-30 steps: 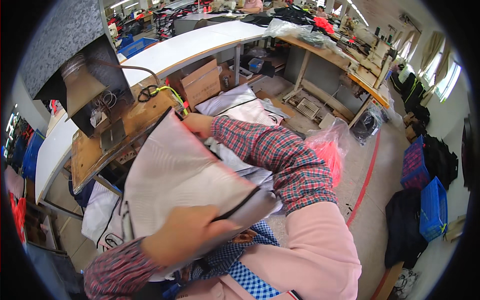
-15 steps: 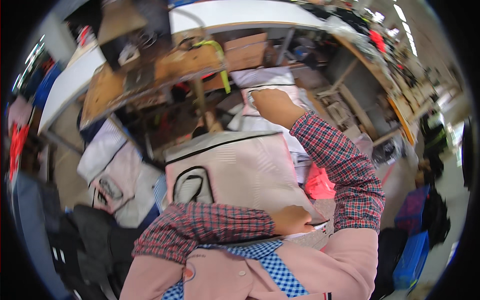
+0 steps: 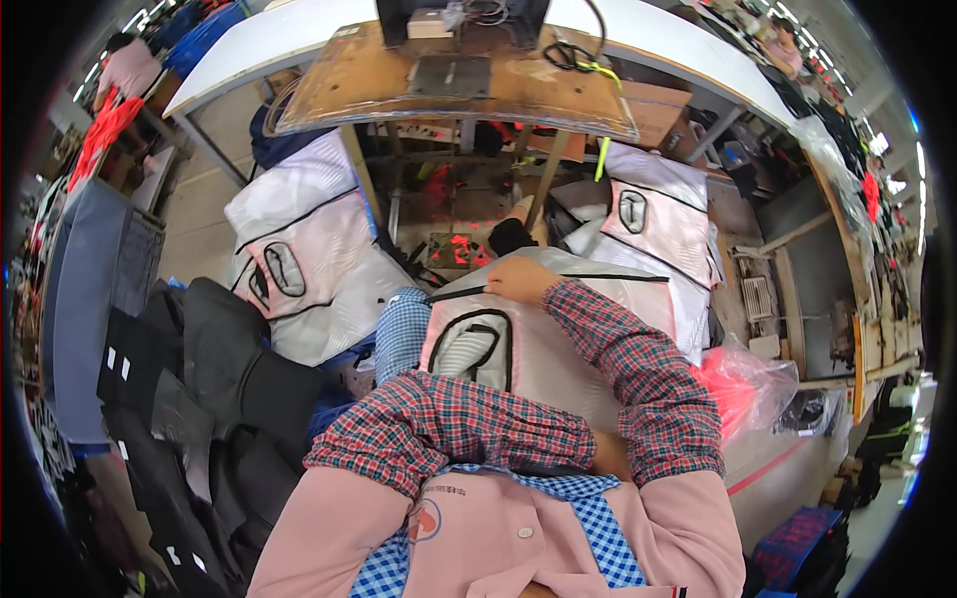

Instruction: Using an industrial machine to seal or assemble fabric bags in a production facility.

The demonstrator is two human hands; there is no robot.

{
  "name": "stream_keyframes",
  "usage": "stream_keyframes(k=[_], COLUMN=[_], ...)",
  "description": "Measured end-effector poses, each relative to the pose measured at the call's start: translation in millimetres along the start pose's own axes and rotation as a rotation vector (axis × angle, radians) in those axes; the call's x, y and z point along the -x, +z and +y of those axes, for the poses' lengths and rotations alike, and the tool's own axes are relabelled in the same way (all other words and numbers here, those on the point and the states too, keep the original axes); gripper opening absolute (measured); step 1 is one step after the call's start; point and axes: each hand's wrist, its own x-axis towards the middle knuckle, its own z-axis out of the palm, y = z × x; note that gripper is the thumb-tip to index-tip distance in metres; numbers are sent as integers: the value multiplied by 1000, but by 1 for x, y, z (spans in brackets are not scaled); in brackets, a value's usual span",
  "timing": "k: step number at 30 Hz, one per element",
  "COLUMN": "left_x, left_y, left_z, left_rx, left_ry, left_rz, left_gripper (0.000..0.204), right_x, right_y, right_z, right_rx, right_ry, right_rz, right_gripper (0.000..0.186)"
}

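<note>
Fabric piece (image 3: 543, 349): right fingers (image 3: 505, 279) pinch its black-bound edge; left hand (image 3: 610, 456) mostly hidden, grip indeterminable. Behind, shirt (image 3: 488, 543) bears small lettering (image 3: 454, 489); ahead, table (image 3: 558, 88) edge.

The fabric piece (image 3: 558, 364) is whitish, edged pink and trimmed black; the sleeves (image 3: 648, 399) are red-and-navy plaid, the shirt (image 3: 324, 538) pink, the worktop (image 3: 364, 75) brown.

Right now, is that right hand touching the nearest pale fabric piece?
Touching: the head view shows the right hand resting on the black edging of the pale fabric piece.
</note>
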Motion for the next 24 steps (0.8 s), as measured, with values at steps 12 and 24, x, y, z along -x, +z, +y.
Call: stream_keyframes(k=[12,24], left_x=[276,297], left_y=[-210,-334], left_z=[59,66], left_rx=[-579,339], left_ry=[-292,-155], left_rz=[1681,1662], left_gripper=[28,27], right_x=[30,1], right_y=[-175,-266], right_z=[-22,-23], right_rx=[-12,217], right_ry=[179,135], right_rz=[681,788], right_gripper=[40,47])
